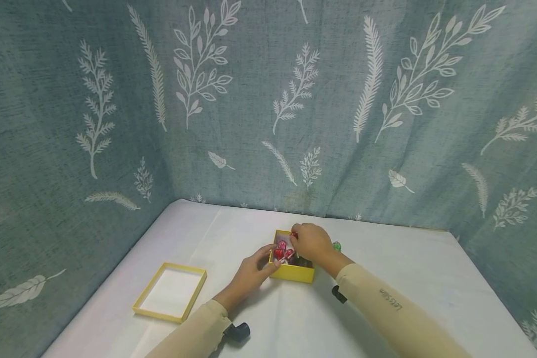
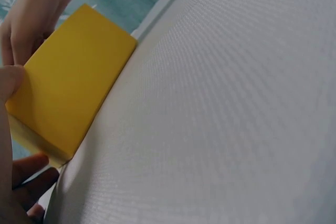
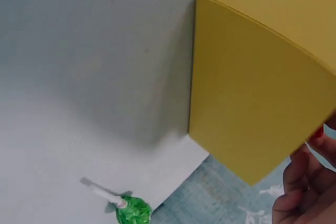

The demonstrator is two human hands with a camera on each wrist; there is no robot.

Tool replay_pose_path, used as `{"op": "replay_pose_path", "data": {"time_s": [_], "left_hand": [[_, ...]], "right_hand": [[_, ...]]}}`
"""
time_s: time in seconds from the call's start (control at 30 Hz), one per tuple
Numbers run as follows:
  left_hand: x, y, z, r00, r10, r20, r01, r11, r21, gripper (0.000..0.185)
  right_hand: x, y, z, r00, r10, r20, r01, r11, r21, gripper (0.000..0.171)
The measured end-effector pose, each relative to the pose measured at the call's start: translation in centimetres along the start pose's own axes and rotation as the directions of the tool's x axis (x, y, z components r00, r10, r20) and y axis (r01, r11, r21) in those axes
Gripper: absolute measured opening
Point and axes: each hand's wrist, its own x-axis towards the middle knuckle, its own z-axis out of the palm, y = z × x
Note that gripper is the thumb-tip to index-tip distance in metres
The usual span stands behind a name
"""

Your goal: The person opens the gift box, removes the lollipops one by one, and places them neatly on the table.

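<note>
A yellow open-topped box (image 1: 293,273) stands on the white table with several wrapped lollipops (image 1: 281,252), red and pink, inside it. My left hand (image 1: 249,272) holds the box at its near left corner, the thumb at the front rim and the fingers along the left side. Over the box's far right part, my right hand (image 1: 313,242) pinches a red lollipop (image 1: 294,234), which shows only partly between the fingers. The right hand and forearm hide the right part of the box. In the right wrist view, the fingers are at the box's rim.
A green-wrapped lollipop (image 3: 134,211) with a white stick lies on the table to the right of the box. At the left lies a shallow yellow-edged lid (image 1: 170,293), its white inside facing up. A leaf-patterned curtain (image 1: 250,99) hangs behind the table and along its left side.
</note>
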Motion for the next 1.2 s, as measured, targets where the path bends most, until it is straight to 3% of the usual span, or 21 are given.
{"op": "replay_pose_path", "data": {"time_s": [0.53, 1.0, 1.2], "left_hand": [[-0.1, 0.1, -0.2, 1.000, -0.008, 0.018, 0.008, 1.000, -0.010, 0.052], [-0.1, -0.1, -0.1, 1.000, -0.001, -0.002, 0.001, 1.000, 0.001, 0.051], [-0.1, -0.2, -0.1, 1.000, 0.008, -0.003, -0.008, 1.000, -0.002, 0.051]], "right_hand": [[-1.0, 3.5, -2.7, 0.993, 0.116, 0.027, -0.119, 0.970, 0.212, 0.022], [-2.8, 7.4, -3.1, 0.990, 0.131, 0.047, -0.138, 0.962, 0.236, 0.021], [-3.8, 9.0, -3.0, 0.993, 0.120, 0.007, -0.118, 0.968, 0.220, 0.019]]}}
